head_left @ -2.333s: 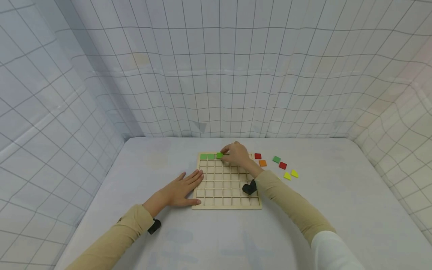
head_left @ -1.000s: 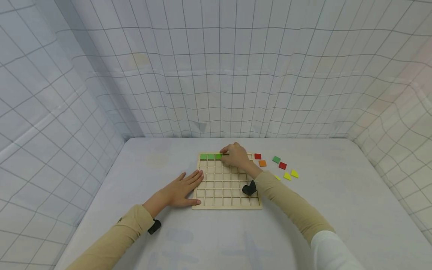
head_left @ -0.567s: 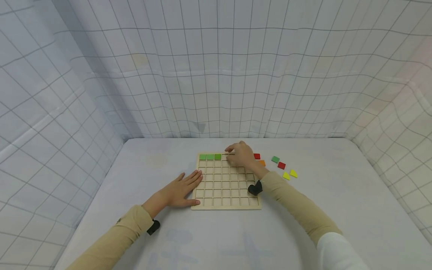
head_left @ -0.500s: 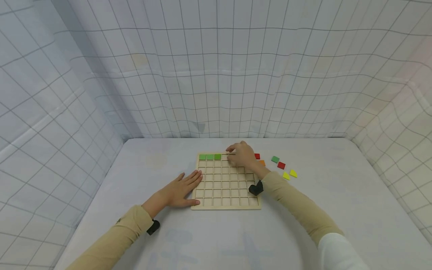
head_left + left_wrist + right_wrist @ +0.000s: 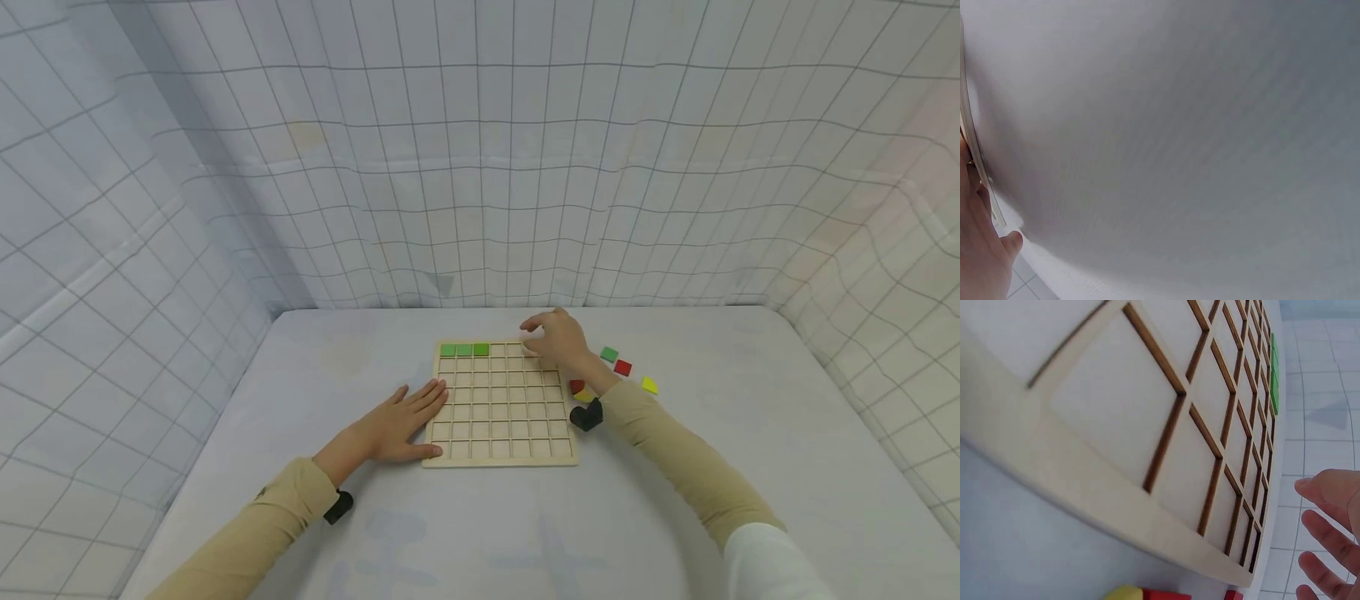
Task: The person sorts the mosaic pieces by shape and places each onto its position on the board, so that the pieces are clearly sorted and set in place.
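My left hand (image 5: 397,427) rests flat, fingers spread, on the left edge of a wooden grid board (image 5: 501,462). In the left wrist view its fingers lie along the board's rim (image 5: 974,134). Three green square tiles (image 5: 465,350) fill the cells at the far left corner. Over the board's far right corner hovers my right hand (image 5: 562,340), thumb and fingers apart with nothing between them. The right wrist view shows those fingers (image 5: 1325,534) separated, beyond the board's far edge.
To the right of the board lie a green tile (image 5: 609,354), a red tile (image 5: 622,367) and a yellow corner-shaped piece (image 5: 649,385). Another red tile (image 5: 576,386) and a yellow piece (image 5: 584,396) sit by the board's right edge. A grid-patterned curtain (image 5: 480,183) surrounds the table.
My right hand pressed the third green tile into the far row, let go and has moved right along the board's far edge. The left hand has stayed in place.
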